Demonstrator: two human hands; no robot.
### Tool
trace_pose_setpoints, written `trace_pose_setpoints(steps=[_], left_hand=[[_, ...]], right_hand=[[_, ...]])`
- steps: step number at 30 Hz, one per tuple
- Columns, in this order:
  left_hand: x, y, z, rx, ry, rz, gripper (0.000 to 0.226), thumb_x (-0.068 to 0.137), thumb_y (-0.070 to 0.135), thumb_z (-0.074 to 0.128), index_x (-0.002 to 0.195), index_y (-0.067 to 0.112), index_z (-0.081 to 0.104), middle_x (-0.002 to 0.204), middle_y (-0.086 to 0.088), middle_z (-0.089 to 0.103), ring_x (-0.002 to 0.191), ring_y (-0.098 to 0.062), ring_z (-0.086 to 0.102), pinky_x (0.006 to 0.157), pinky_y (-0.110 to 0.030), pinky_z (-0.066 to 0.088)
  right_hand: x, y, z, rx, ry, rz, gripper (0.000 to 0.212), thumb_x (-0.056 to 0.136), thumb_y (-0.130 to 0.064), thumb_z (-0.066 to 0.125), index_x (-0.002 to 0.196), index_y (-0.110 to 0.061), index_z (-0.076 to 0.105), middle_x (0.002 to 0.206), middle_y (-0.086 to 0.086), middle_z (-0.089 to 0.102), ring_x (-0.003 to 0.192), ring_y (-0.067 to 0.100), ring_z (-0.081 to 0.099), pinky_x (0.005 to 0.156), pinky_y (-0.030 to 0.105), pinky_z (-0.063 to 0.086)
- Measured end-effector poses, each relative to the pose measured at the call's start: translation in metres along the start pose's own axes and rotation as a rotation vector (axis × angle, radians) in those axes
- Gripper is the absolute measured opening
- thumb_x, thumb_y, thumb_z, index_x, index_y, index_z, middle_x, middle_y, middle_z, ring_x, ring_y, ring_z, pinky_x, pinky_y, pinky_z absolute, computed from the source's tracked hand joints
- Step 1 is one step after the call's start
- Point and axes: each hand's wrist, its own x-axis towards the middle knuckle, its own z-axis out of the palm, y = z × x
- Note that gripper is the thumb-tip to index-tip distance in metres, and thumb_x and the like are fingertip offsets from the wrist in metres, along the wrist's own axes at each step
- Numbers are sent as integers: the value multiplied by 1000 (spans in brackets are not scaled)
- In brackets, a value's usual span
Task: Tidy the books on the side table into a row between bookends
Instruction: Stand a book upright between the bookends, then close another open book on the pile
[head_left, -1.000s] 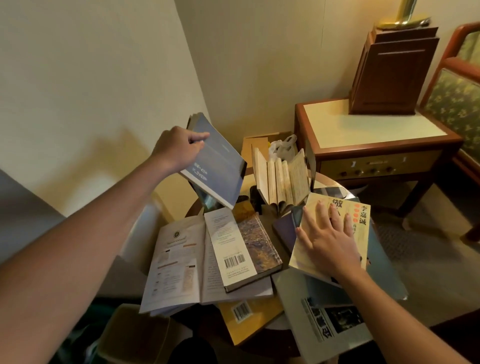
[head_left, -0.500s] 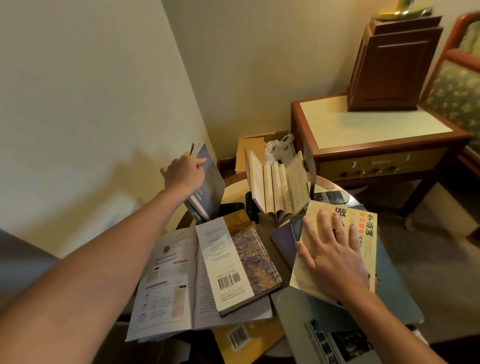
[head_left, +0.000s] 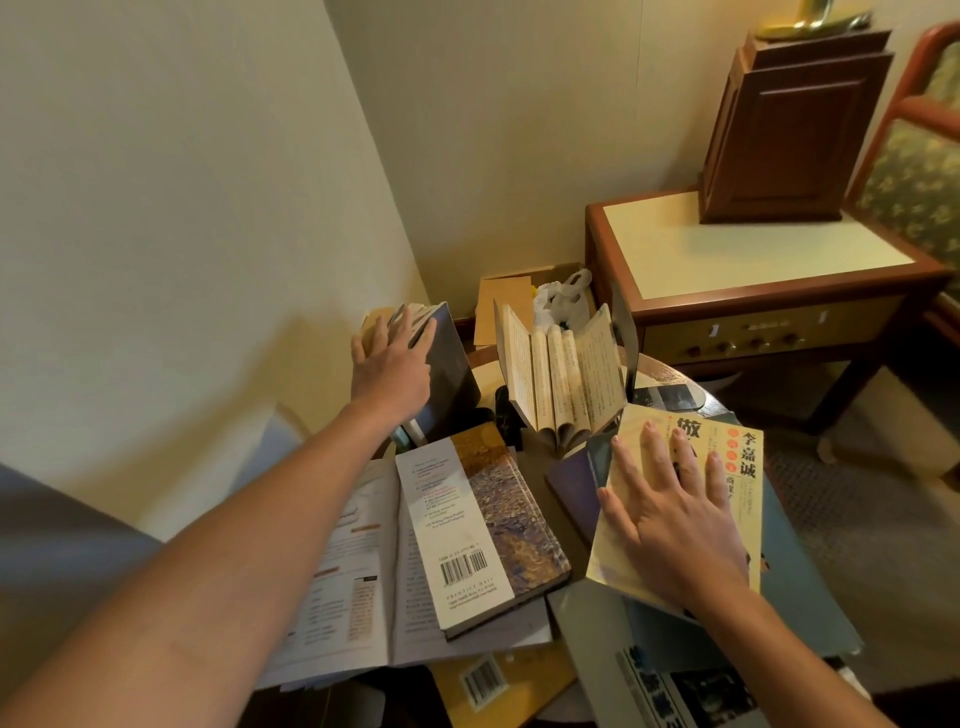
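A dark-blue book (head_left: 452, 374) stands upright at the far left of the round side table, against other upright pages behind it. My left hand (head_left: 392, 364) presses on its top and cover with straight, spread fingers. A yellow book (head_left: 618, 556) with red and black characters lies on the right of the pile, and my right hand (head_left: 670, 509) rests flat on it. Between them an open book (head_left: 561, 374) stands with its pages fanned, next to a dark metal bookend (head_left: 622, 327). A barcode-backed book (head_left: 483, 525) lies over an open booklet (head_left: 348, 571).
A grey magazine (head_left: 649, 654) and an orange book (head_left: 509, 680) hang over the table's near edge. The wall runs close on the left. A wooden nightstand (head_left: 727, 260) with a wooden box (head_left: 789, 135) stands behind right, a cardboard box with a plastic bag (head_left: 561, 296) in the corner.
My left hand brought the dark-blue book down from the air and stood it upright at the table's far left, then flattened against it. My right hand stayed on the yellow book.
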Motion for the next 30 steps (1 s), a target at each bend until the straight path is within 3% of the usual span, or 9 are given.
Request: trace_pose_setpoints(steps=[7,18,23,30], left_hand=[[-5,-9,8,31,80,99,77,104,43,44,162,26,-4,171,-4,2,157,-32,5,126,-53,13],[-10,-5,6,7,111,117,78,103,51,42,162,20,2,170,-5,6,157,-31,8,126,-54,10],[-15,-2,2,14,204,156,76,101,50,48,162,17,17,168,-6,19,155,-32,15,124,-58,9],[-40,34,0,-188,464,361,60,96,31,59,152,15,43,158,-6,43,148,-30,34,121,-56,24]], right_hand=[[0,1,0,-13,-20,1,80,91,-70,-14,161,-31,-8,168,9,-16,153,33,-20,122,59,-4],[-1,0,-2,0,-9,-3,81,87,-70,-21,159,-33,-15,167,7,-20,152,32,-25,122,58,-8],[0,0,0,5,5,-1,77,91,-71,-14,159,-34,-12,167,6,-19,152,31,-24,122,57,-10],[0,1,-2,18,-9,-9,75,93,-69,-8,160,-34,-11,168,7,-19,151,31,-25,122,57,-12]])
